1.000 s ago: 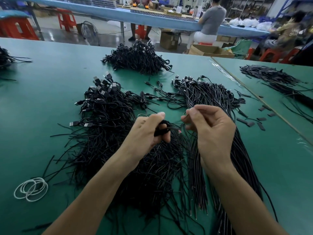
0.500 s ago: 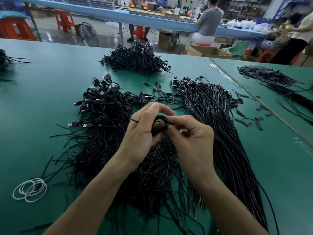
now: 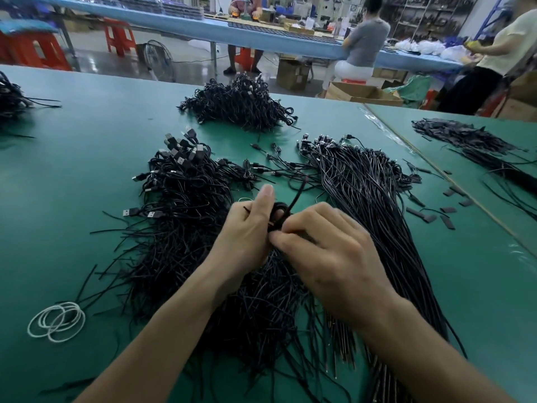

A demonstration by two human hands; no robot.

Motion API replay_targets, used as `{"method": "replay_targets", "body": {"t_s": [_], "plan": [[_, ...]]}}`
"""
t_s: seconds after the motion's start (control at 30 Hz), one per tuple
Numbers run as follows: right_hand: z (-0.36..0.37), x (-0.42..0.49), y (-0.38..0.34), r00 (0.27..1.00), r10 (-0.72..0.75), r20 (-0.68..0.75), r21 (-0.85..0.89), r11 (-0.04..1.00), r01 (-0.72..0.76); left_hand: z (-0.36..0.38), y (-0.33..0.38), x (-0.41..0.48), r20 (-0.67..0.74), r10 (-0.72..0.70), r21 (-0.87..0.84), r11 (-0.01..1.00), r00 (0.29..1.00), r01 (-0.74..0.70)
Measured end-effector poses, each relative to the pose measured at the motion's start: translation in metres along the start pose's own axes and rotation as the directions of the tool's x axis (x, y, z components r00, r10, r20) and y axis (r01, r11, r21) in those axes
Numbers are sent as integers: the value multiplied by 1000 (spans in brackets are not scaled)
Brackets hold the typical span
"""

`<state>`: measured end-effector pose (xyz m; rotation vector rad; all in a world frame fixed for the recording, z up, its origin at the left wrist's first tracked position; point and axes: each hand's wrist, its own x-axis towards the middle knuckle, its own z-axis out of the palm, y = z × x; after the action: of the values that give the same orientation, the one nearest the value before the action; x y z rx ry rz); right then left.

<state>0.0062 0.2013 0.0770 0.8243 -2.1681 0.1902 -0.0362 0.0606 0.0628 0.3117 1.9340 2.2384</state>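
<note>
Pinching the coil (image 3: 281,207) between your left hand (image 3: 247,237) and right hand (image 3: 328,257), you risk loops springing open if either grip slackens.

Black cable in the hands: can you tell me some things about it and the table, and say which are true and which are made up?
1. The left hand and the right hand both hold a small coiled black cable. True.
2. The white loops lie by the right arm. False: they lie on the left, near the left forearm.
3. The table is red. False: it is green.
4. A pile of bundled cables lies on the table beyond the hands. True.
</note>
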Motion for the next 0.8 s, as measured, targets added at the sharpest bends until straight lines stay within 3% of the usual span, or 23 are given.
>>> {"method": "replay_targets", "body": {"t_s": [0.1, 0.17, 0.27, 0.37, 0.5, 0.63, 0.8], "plan": [[-13, 16, 11, 956, -186, 227, 12, 982, 188, -5, -5, -1, 158, -145, 94, 987, 977, 131], [-17, 24, 15, 925, -223, 308, 76, 975, 210, -7, -9, -2, 203, -236, 109, 970, 950, 218], [-17, 26, 15, 923, -162, 350, 149, 982, 115, -7, -11, -2, 264, -367, 102, 930, 892, 352], [-17, 25, 16, 920, 3, 391, 299, 945, -130, -8, -10, 2, 400, -461, 33, 871, 792, 490], [-16, 28, 20, 877, 45, 479, 367, 897, -247, -14, -6, 6, 541, -397, -176, 808, 741, 562], [-17, 31, 20, 847, -13, 531, 379, 898, -224, -16, -5, 0, 634, -341, -113, 847, 694, 520], [-30, 40, 22, 784, -5, 621, 410, 854, -319, -12, -2, -5, 758, -279, -37, 884, 590, 465]]}}
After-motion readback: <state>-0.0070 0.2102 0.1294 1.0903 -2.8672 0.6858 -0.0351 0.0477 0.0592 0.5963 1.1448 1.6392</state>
